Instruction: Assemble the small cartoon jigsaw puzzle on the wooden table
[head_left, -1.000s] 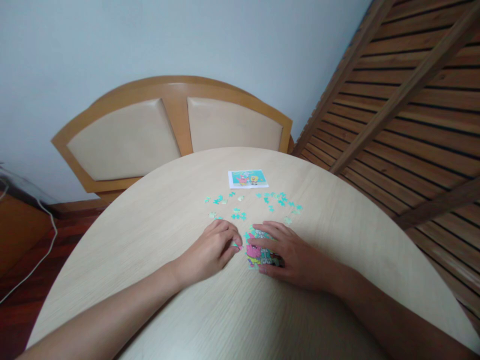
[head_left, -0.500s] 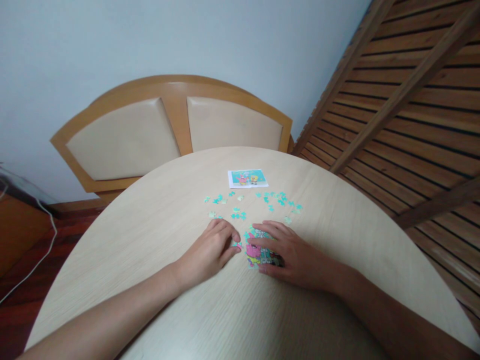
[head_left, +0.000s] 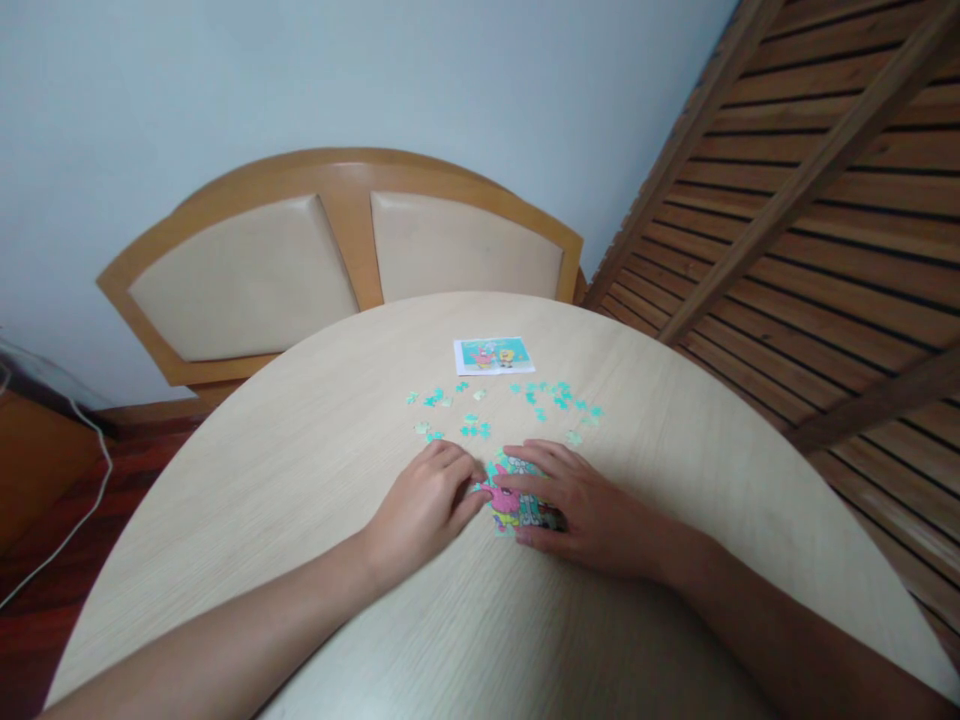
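A partly joined jigsaw puzzle point(head_left: 507, 505) with pink, yellow and teal cartoon parts lies flat on the table in front of me. My right hand point(head_left: 585, 505) rests over its right side, fingers spread and lightly bent, hiding part of the picture. At the puzzle's left edge, my left hand point(head_left: 429, 495) has its thumb and fingers closed on a small puzzle piece point(head_left: 482, 487), mostly covered by the fingertips. The piece touches or nearly touches the joined part; I cannot tell whether it is locked in.
Loose teal puzzle pieces point(head_left: 475, 431) lie beyond my hands, with more pieces point(head_left: 561, 394) farther right. A picture card point(head_left: 495, 355) of two cartoon figures lies behind them. The round wooden table point(head_left: 360, 370) faces a padded chair back point(head_left: 465, 240) and slatted wood point(head_left: 817, 200).
My left hand has moved right, bringing the puzzle piece from a small gap away up to the joined puzzle's left edge. My right hand has stayed in place.
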